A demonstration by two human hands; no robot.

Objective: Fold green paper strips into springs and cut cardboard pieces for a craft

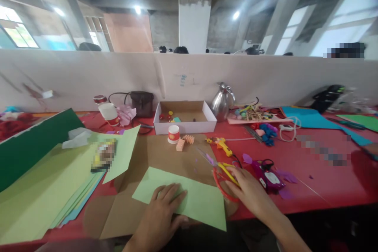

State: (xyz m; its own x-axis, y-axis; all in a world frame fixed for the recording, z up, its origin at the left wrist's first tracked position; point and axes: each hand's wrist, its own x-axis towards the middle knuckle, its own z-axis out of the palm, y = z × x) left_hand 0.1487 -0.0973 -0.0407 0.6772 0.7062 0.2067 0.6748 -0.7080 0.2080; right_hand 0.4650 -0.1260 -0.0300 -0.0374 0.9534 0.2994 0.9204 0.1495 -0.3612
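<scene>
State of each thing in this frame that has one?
left hand: flat on the light green paper
right hand: resting on the scissors
scissors: lying on the table, blades slightly apart
white box: open, small bits inside
paper cup: upside down

Head view, single frame. Two limbs of the wearer enter from the lower edge, at roughly 6 and 5 o'clock.

Left hand (165, 208): bare, no glove, ring or band discernible. Wrist and the short stretch of forearm in view are uncovered; no cuff visible.

Right hand (249, 193): bare likewise, no glove or jewellery discernible. Forearm runs uncovered toward 5 o'clock, no sleeve or watch along the visible length.

Fingernails short, unpainted as far as the blur allows. Torso and clothing cannot be made out.
</scene>
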